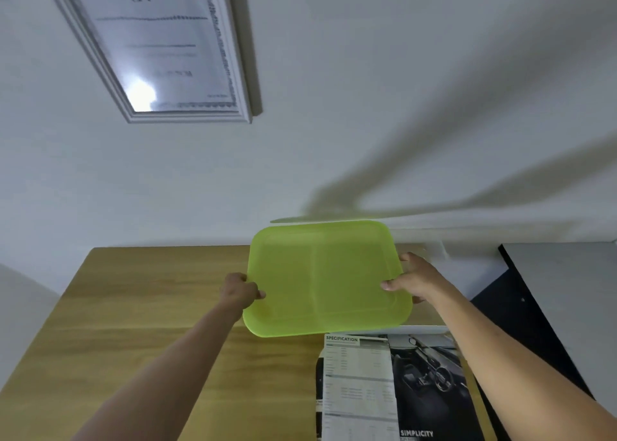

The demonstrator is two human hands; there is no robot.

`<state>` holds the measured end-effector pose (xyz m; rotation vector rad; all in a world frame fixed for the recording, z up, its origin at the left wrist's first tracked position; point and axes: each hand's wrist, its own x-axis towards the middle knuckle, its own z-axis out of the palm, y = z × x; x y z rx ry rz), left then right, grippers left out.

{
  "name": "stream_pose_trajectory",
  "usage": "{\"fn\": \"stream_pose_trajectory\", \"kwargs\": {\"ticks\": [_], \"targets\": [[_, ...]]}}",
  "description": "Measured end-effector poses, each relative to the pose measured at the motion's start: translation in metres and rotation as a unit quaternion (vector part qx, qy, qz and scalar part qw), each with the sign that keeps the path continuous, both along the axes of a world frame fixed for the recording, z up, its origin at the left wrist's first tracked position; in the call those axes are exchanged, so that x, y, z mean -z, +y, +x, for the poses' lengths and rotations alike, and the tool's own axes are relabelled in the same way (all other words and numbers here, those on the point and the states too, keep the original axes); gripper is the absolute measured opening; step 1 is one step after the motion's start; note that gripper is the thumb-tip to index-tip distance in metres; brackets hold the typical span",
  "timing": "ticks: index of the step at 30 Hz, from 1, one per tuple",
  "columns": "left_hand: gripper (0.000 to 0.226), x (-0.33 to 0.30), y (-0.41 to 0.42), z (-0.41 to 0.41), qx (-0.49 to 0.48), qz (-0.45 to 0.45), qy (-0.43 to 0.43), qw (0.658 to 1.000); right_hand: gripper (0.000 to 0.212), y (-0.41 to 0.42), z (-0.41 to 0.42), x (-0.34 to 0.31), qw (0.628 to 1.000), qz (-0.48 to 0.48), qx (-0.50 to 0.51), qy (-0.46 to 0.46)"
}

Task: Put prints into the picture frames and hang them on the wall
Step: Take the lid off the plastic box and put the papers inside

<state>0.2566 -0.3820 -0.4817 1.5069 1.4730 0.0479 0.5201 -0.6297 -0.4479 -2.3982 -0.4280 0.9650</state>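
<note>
I see both bare hands holding a lime-green rectangular plastic tray (pixel 325 280) with rounded corners, lifted above the far half of the light wooden table (pixel 140 310). My left hand (pixel 241 291) clamps the tray's left edge, fingers curled under and thumb on top. My right hand (pixel 415 278) grips the right edge, thumb lying across the upper face and the other fingers wrapped behind the rim. The tray tilts toward the camera, its far edge close to the white wall (pixel 384 90), and its surface carries nothing that I can make out.

On the table, at the near right corner just below the tray, lies a printed sheet headed SPECIFICATION (pixel 359 385), and touching its right side a dark glossy print of a car interior (pixel 430 384) with the word SIMPLICITY at its lower edge. Both lie flat, and my right forearm crosses above the dark print's right margin.

On the wall at upper left hangs 1 white moulded picture frame (pixel 157 46), holding a pale certificate-like print marked A4; glare whitens its lower part. Right of the table stands a white-topped black cabinet (pixel 547 293).
</note>
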Motion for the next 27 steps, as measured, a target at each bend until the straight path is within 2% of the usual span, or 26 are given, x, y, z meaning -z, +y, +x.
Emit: {"fn": "stream_pose_trajectory", "kwargs": {"ticks": [5,12,16,24,27], "targets": [[0.046,-0.013,0.048,-0.082,-0.038,0.006,-0.003,0.999,0.075,0.069,-0.076,0.000,0.998,0.005,-0.066,-0.007],[0.027,-0.003,0.106,-0.170,-0.065,0.007,0.022,0.998,0.050,0.147,-0.172,0.033,0.980,-0.058,-0.167,-0.085],[0.046,0.016,0.129,-0.193,-0.049,-0.001,0.032,0.998,0.044,0.164,-0.205,0.061,0.983,-0.058,-0.155,-0.078],[0.069,0.058,0.140,-0.201,-0.012,0.014,0.098,0.995,0.066,0.172,-0.231,0.094,0.988,-0.081,-0.100,-0.085],[0.076,0.068,0.139,-0.202,0.019,0.033,0.138,0.990,0.065,0.172,-0.236,0.101,0.986,-0.086,-0.099,-0.100]]}}
